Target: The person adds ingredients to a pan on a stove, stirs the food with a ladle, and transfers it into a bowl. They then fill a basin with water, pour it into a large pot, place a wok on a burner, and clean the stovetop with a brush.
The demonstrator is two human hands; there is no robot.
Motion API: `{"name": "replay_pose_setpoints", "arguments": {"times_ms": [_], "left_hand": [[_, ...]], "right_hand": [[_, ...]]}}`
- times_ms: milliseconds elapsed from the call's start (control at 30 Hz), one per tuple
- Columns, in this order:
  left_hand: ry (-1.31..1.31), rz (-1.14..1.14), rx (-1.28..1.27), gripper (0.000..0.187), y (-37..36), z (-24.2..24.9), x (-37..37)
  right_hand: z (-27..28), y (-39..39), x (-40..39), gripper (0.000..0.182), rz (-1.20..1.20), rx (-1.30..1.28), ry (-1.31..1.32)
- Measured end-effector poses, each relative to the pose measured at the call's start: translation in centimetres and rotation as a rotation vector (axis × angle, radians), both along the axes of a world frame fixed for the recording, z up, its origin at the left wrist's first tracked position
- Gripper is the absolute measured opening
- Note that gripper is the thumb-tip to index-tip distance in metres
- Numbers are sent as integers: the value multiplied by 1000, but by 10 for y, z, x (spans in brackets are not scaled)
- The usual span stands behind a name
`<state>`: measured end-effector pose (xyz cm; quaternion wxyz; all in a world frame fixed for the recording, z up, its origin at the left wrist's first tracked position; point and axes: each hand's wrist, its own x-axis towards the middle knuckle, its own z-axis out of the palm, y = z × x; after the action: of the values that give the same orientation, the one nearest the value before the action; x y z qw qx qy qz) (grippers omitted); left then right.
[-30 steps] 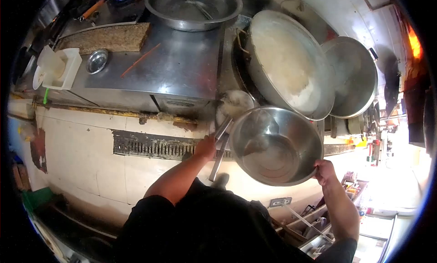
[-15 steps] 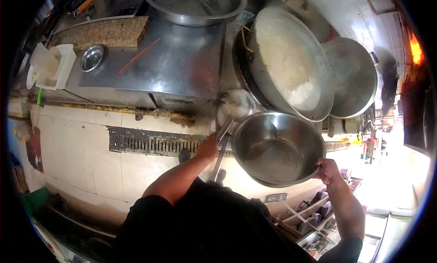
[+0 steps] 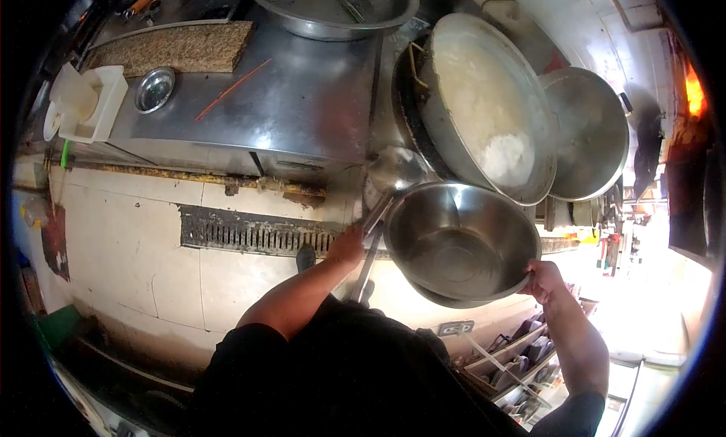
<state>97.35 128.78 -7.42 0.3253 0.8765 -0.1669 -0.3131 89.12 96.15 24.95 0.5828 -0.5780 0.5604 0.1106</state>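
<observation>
In the head view, my left hand (image 3: 347, 246) is closed around the long metal handle of a ladle. Its rounded metal head (image 3: 398, 169) sits beside the large pot and looks slightly smeared, so its exact shape is hard to tell. With its fingers at the rim, my right hand (image 3: 544, 280) grips a deep stainless steel basin (image 3: 454, 263), tilted with its opening towards me. Only a dull sheen shows inside the basin. Just beyond it stands a wide pot (image 3: 484, 96) with cloudy, whitish liquid and a white foamy patch.
Another round pot (image 3: 586, 134) stands right of the large one. On the steel counter (image 3: 310, 89) are a wide metal bowl (image 3: 333, 32), a small metal bowl (image 3: 155, 90), a red stick (image 3: 233, 90) and a white container (image 3: 102, 104). A floor grate (image 3: 249, 230) lies below.
The ladle's head showed whitish contents before and now looks bare metal. Both hands keep nearly the same place, and the view has shifted slightly.
</observation>
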Motion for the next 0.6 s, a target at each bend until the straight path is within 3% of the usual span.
{"name": "replay_pose_setpoints", "arguments": {"times_ms": [500, 600], "left_hand": [[-65, 37, -30, 27, -4, -18, -5], [-80, 24, 9, 27, -3, -16, -5]], "right_hand": [[11, 19, 11, 24, -56, -2, 14], [12, 14, 14, 26, 81, -108, 88]]}}
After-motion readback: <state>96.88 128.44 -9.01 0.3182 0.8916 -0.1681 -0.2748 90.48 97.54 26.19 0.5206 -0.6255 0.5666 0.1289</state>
